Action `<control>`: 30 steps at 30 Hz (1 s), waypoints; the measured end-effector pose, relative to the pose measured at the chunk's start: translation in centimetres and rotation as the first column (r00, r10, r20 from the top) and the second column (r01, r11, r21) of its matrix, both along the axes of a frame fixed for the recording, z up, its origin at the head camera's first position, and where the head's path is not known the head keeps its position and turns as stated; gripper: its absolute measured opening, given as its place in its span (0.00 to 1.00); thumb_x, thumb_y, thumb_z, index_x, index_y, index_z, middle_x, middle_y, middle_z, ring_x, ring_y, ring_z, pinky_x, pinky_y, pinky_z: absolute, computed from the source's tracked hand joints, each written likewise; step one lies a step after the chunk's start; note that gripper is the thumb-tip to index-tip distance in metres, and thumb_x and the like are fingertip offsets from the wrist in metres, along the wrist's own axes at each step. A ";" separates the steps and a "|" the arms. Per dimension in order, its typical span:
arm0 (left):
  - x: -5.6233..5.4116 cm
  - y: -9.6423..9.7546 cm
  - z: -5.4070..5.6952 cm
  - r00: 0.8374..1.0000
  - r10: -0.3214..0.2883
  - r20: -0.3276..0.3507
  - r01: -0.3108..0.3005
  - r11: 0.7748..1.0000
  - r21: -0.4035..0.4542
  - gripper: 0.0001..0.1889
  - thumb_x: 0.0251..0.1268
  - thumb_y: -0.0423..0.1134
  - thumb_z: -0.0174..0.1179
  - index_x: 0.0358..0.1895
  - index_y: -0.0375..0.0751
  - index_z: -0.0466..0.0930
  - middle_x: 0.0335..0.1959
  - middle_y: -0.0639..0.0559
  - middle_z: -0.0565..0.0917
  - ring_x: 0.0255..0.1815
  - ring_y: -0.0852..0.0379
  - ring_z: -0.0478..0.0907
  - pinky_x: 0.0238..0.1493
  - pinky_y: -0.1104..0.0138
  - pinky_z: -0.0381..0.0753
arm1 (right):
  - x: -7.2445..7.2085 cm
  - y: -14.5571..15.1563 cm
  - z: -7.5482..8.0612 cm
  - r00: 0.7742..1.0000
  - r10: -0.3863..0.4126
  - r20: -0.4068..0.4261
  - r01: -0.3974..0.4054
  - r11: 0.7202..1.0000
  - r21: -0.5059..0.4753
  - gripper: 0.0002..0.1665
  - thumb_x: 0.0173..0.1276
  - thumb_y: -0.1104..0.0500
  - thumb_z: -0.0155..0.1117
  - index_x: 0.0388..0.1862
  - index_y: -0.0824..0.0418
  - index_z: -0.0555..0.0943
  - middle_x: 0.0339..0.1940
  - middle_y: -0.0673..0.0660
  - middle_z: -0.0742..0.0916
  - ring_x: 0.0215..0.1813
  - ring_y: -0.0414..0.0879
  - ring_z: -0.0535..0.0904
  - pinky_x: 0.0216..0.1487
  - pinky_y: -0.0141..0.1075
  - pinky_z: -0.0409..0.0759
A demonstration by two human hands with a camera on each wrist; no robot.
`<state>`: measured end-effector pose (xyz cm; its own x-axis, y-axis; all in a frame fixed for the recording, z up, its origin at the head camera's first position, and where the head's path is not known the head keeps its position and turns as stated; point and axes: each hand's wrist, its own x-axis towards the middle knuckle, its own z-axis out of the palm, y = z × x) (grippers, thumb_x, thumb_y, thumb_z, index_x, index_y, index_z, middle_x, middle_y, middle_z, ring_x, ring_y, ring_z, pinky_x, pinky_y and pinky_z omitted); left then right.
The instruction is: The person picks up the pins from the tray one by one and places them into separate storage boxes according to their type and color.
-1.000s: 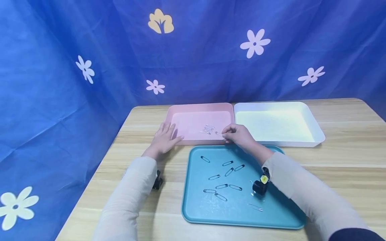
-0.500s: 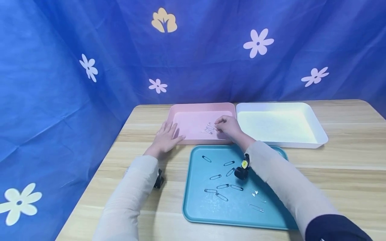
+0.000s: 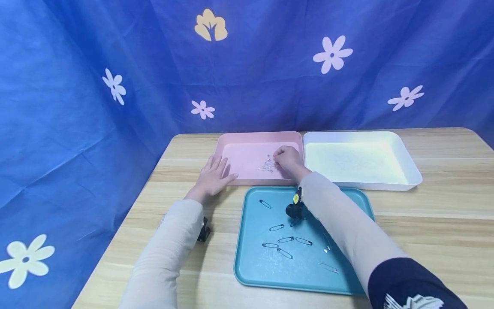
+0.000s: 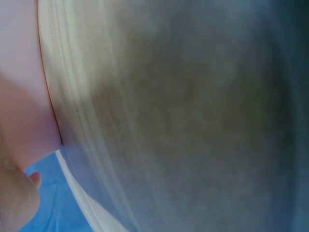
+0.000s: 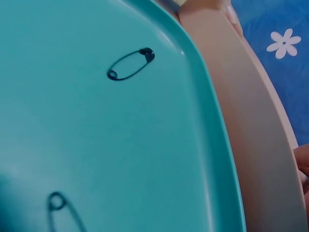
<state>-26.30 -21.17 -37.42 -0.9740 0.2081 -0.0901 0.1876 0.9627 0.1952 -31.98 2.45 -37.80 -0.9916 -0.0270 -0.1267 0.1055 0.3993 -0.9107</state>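
Note:
My left hand (image 3: 211,177) rests with spread fingers on the left front corner of the pink tray (image 3: 247,182). Inside that tray, my right hand (image 3: 287,159) has its fingertips pinched at the right edge of a small pile of silver safety pins (image 3: 265,166). A silver safety pin (image 3: 269,158) shows at these fingertips, partly lost against the pile. Several black safety pins (image 3: 276,227) lie spread over the teal tray (image 3: 247,274) in front. One black safety pin (image 5: 129,65) is close up in the right wrist view. Silver pins (image 3: 329,268) lie at the teal tray's right.
A white tray (image 3: 412,187) stands against the pink one on the right. My right forearm crosses the teal tray and hides part of it. The wooden table (image 3: 436,240) extends to both sides, with a blue flowered curtain (image 3: 262,86) behind.
My right hand has moved left and farther into the pink tray, carrying a silver safety pin to the pile. Its forearm now covers more of the teal tray. The left hand stays put.

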 end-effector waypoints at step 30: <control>0.2 0.2 0.3 1.000 -0.015 -0.011 0.015 1.000 0.006 0.41 0.58 0.66 0.32 0.67 0.39 0.44 0.67 0.41 0.41 0.65 0.42 0.30 0.61 0.48 0.36 | -0.5 0.4 -0.1 0.999 0.048 0.006 -0.048 0.980 0.195 0.07 0.54 0.68 0.52 0.27 0.67 0.79 0.21 0.58 0.81 0.21 0.42 0.73 0.23 0.27 0.70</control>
